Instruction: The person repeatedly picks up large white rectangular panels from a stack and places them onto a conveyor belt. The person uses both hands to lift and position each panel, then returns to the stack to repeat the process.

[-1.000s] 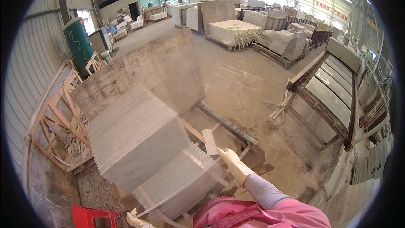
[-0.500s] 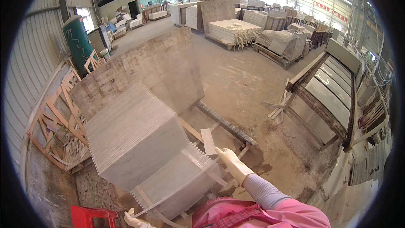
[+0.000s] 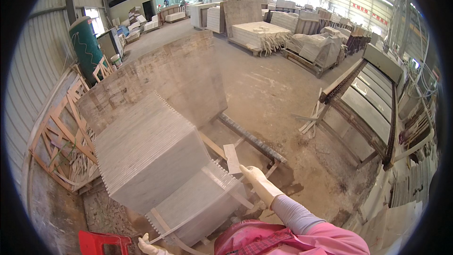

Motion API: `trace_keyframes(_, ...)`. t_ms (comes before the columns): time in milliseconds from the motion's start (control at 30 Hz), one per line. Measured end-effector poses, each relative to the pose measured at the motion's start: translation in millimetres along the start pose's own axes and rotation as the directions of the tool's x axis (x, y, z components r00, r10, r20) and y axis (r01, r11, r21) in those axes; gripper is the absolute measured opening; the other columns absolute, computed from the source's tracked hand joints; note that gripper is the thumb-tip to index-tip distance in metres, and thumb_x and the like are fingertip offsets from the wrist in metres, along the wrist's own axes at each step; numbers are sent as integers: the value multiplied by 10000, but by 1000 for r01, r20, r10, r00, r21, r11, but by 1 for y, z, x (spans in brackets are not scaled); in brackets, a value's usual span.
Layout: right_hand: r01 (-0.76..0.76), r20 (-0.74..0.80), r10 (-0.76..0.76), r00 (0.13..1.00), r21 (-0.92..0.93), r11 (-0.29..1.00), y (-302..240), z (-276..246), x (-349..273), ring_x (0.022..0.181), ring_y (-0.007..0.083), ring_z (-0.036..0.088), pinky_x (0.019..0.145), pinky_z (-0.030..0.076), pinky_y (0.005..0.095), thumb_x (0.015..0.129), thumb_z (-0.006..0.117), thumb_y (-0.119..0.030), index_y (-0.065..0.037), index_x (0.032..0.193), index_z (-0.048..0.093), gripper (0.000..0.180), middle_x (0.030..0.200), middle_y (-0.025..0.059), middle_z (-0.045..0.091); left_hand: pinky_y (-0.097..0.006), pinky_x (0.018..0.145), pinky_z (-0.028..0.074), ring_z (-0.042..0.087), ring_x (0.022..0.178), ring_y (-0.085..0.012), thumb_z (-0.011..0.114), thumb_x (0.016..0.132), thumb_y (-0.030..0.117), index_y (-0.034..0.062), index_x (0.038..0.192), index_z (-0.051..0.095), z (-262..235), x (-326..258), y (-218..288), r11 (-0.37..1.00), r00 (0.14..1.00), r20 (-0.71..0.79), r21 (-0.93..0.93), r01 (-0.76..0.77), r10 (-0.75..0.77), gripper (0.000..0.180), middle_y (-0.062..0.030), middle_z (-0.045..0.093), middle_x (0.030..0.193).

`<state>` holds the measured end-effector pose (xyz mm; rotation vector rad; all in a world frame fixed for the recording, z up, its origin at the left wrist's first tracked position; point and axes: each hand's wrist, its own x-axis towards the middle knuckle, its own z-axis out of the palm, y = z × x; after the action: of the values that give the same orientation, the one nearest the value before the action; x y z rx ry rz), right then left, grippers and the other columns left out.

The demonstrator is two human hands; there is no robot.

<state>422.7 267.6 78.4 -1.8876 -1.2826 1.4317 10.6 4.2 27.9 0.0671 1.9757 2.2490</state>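
Observation:
A low stack of pale grey stone tiles [image 3: 198, 210] leans on a rack in front of me. Behind it stands a taller grey stack [image 3: 146, 156], and behind that a large brown slab [image 3: 165, 78]. My right hand [image 3: 257, 182], in a white glove, grips the upper right corner of the front tile. My left hand [image 3: 148, 247], also gloved, is mostly cut off by the lower edge and holds the same tile at its lower left corner. A small pale stone strip [image 3: 232, 158] lies just above my right hand.
A red stool [image 3: 101, 243] is by my left hand. Wooden frames [image 3: 61, 137] lean on the left wall near a green tank [image 3: 86, 42]. A long roller rack [image 3: 373, 108] stands at the right. Pallets of stone [image 3: 259, 35] fill the far floor.

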Motion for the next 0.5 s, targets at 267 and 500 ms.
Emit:
trace_keyframes(267, 15, -9, -15, 1000, -71, 997, -3, 0, 2, 831, 266, 644, 755, 462, 356, 866, 446, -525, 4, 1038, 651, 593, 864, 157, 673, -406, 738, 504, 628, 773, -286, 569, 766, 246, -75, 802, 667, 5, -7, 8, 1000, 1000, -8, -18, -20, 20, 337, -201, 660, 807)
trace_keyframes(500, 28, -11, -29, 1000, -104, 994, 0, 0, 7, 818, 274, 650, 747, 470, 360, 862, 450, -519, -1, 1032, 657, 583, 848, 156, 678, -384, 735, 514, 632, 777, -285, 580, 733, 214, -65, 814, 663, 8, -10, 12, 999, 999, -17, -32, -40, 40, 302, -195, 659, 810)
